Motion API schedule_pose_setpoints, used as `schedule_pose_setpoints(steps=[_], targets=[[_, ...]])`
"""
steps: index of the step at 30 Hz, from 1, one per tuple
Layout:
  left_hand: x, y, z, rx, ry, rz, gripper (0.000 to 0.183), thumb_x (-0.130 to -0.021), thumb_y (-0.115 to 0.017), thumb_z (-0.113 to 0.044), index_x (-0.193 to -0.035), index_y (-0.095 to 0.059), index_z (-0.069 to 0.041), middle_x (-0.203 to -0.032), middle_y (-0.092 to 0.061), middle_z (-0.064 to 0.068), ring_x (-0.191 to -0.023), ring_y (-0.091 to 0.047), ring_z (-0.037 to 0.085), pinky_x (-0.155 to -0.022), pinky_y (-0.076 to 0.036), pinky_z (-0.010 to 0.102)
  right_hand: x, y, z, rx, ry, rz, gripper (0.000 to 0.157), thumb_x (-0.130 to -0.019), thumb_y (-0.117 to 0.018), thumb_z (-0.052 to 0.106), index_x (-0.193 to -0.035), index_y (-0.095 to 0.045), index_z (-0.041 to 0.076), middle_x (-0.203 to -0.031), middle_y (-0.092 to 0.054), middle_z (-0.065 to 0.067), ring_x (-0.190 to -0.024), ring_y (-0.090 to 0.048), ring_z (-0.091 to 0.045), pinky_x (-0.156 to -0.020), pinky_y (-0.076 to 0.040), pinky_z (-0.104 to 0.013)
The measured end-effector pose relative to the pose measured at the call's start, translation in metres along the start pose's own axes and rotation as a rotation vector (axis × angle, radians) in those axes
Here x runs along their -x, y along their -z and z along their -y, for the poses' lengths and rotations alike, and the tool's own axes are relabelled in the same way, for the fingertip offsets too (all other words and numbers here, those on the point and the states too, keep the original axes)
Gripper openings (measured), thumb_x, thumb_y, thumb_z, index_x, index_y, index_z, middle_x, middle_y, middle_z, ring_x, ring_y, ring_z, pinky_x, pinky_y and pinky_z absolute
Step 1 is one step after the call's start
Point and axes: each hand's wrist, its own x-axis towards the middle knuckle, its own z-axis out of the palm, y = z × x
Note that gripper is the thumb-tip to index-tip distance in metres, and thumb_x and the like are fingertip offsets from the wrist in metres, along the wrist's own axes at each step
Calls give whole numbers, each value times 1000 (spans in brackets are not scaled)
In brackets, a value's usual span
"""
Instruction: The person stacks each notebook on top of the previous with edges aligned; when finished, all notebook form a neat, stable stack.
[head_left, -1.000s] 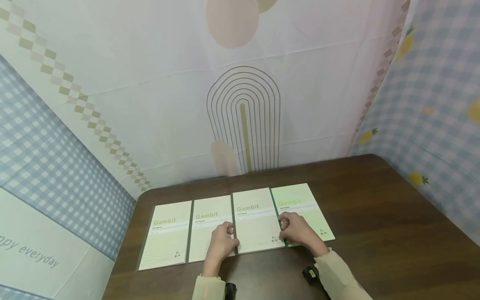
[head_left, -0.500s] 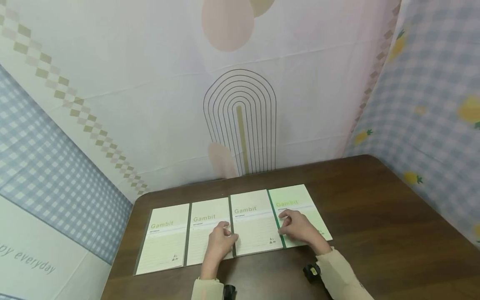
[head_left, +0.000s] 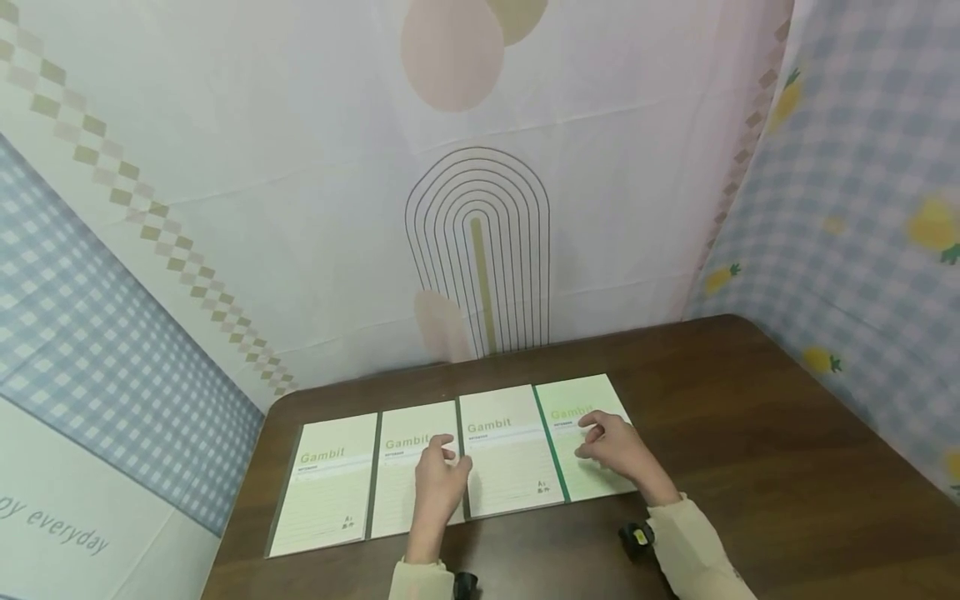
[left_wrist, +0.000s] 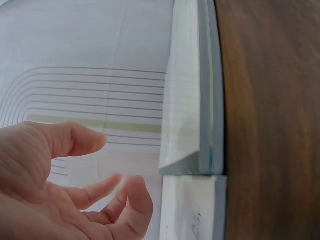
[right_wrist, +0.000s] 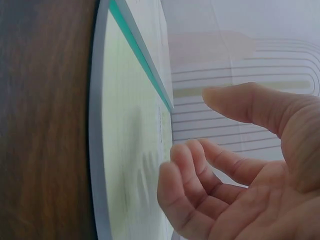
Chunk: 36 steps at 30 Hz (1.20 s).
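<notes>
Gambit notebooks lie side by side in one row on the table. At the left end is a pale notebook (head_left: 322,492), followed by a second pale notebook (head_left: 401,417) and a third (head_left: 506,471). The rightmost notebook (head_left: 592,483) is greener, with a green spine strip. My left hand (head_left: 441,482) hovers over the second notebook, fingers loosely bent, holding nothing. Above the rightmost notebook is my right hand (head_left: 618,448), its fingers loosely bent and nothing between them. In the right wrist view a gap shows between thumb and fingers, and the hand's shadow falls on the green cover (right_wrist: 125,150).
The dark wooden table (head_left: 750,433) extends to the right of the row. A patterned white cloth (head_left: 322,250) hangs behind it, and blue checked cloths hang at both sides. A black wrist camera (head_left: 636,540) is strapped at each wrist.
Both hands have lifted from the notebook edges beside the third notebook. The right hand has shifted right, over the green notebook. The notebooks keep their row; the head view has tilted slightly.
</notes>
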Motion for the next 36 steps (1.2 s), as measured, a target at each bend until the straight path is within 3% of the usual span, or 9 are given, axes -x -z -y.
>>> schedule_pose_setpoints(steps=[6, 12, 16, 25, 36], targets=[[1, -5, -8, 44, -29, 22, 49, -82, -66, -2, -129, -56, 12, -103, -64, 21, -78, -63, 24, -61, -55, 36, 2, 8, -3, 24, -8, -10, 46, -78, -78, 8, -118, -63, -8, -91, -62, -11, -79, -56, -24, -65, -47, -37], [1, -14, -14, 102, -34, 106, 50, -84, -64, -4, -132, -54, 11, -107, -64, 23, -73, -67, 25, -59, -57, 35, 6, 17, -2, 31, -24, -27, 45, -80, -77, 9, -120, -62, -8, -98, -64, -15, -87, -59, -27, -68, -49, -39], [2, -19, -15, 145, -32, 161, 51, -86, -63, -4, -133, -52, 12, -106, -64, 23, -69, -68, 26, -56, -59, 32, 8, 23, -1, 16, -40, -33, 46, -84, -75, 10, -123, -60, -9, -101, -63, -17, -87, -58, -28, -65, -47, -38], [3, -27, -26, 161, -33, 235, 51, -89, -64, -8, -135, -51, 11, -109, -64, 23, -79, -67, 23, -61, -60, 32, 9, 31, -3, 20, -45, -32, 47, -87, -73, 12, -126, -57, -10, -102, -62, -18, -87, -58, -28, -66, -48, -38], [6, -42, -37, 230, -17, 357, 53, -92, -63, -10, -139, -48, 11, -112, -65, 23, -84, -70, 29, -63, -60, 35, 13, 41, -9, 39, -66, -42, 51, -89, -72, 14, -130, -54, -11, -112, -61, -25, -99, -58, -35, -83, -50, -51]])
